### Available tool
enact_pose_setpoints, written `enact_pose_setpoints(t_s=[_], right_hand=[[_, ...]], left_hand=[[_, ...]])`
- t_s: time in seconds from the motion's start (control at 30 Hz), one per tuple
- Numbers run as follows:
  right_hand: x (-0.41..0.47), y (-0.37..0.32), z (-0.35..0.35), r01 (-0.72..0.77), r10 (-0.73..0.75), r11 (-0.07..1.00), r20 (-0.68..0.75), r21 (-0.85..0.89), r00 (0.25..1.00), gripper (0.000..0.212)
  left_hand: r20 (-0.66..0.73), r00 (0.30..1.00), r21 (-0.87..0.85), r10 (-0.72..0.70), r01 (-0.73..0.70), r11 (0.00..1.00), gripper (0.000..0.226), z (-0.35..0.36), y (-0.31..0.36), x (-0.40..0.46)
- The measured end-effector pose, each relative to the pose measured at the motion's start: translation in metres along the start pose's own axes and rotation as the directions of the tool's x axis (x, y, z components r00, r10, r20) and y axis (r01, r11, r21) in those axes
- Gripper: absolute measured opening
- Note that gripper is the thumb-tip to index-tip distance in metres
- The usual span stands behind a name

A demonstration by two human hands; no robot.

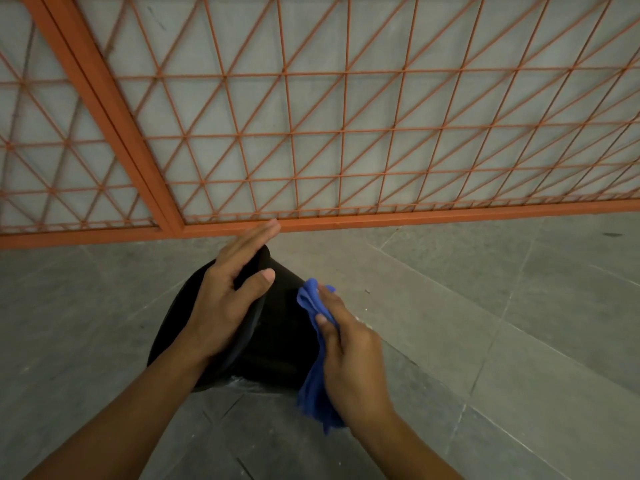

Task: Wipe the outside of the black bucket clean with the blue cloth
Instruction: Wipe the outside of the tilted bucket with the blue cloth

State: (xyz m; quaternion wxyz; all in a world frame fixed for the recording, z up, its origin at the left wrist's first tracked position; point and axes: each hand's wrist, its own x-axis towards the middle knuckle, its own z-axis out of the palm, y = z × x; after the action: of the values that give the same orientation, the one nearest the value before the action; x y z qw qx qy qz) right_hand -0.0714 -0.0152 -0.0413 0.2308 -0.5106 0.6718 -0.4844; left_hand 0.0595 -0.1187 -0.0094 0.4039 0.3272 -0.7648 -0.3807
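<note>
The bucket point(277, 341) serves as the landmark: a black one, lying tipped on its side on the grey tiled floor point(485, 306), in the lower middle of the view, with its base end pointing away from the person toward the orange grille point(311, 133).

On the left part of the bucket lay the left hand point(228, 299). Its fingers were nearly straight and together, laid flat along the far upper edge, the tips reaching past the bucket toward the grille's bottom rail. The thumb was spread apart from them and pressed on the dark side wall, so the hand steadied the bucket without curling round it.

On the right side of the bucket was the cloth point(315, 358), blue and crumpled, touching the bucket's wall. One bunched end stood up above the fingers; the other end hung down past the bucket's near edge to the floor. The right hand point(349, 351) gripped the cloth, fingers and thumb curled round it, pressing it against the bucket's right flank.

Just below the bucket a pale, scuffed patch showed on the floor. No label or writing could be read on the bucket or cloth.
</note>
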Motion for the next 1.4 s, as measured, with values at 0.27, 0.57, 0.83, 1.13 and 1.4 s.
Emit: enact_pose_setpoints(t_s=[0.27, 0.57, 0.83, 1.13, 1.4], right_hand=[[-0.011, 0.009, -0.007, -0.135, 0.134, 0.989, 0.014, 0.060, 0.991, 0.034], [0.003, 0.036, -0.013, -0.173, 0.170, 0.977, -0.031, -0.122, 0.985, 0.031], [0.011, 0.044, -0.011, -0.168, 0.164, 0.979, -0.041, -0.111, 0.986, 0.030], [0.016, 0.050, -0.013, -0.167, 0.164, 0.981, -0.032, -0.098, 0.986, 0.028], [0.013, 0.053, -0.010, -0.124, 0.123, 0.984, -0.014, -0.129, 0.992, 0.029]], left_hand=[[-0.007, 1.000, -0.059, -0.021, 0.020, 0.998, 0.053, -0.004, -0.001, -0.001], [0.017, 1.000, -0.024, -0.006, 0.006, 1.000, 0.056, 0.000, 0.003, 0.000], [-0.016, 1.000, -0.031, -0.012, 0.012, 0.999, 0.054, 0.000, 0.003, -0.001], [-0.010, 0.999, -0.042, -0.032, 0.032, 0.999, 0.059, -0.001, 0.002, -0.001], [-0.008, 1.000, -0.054, -0.021, 0.021, 0.998, 0.057, -0.003, 0.001, -0.004]])
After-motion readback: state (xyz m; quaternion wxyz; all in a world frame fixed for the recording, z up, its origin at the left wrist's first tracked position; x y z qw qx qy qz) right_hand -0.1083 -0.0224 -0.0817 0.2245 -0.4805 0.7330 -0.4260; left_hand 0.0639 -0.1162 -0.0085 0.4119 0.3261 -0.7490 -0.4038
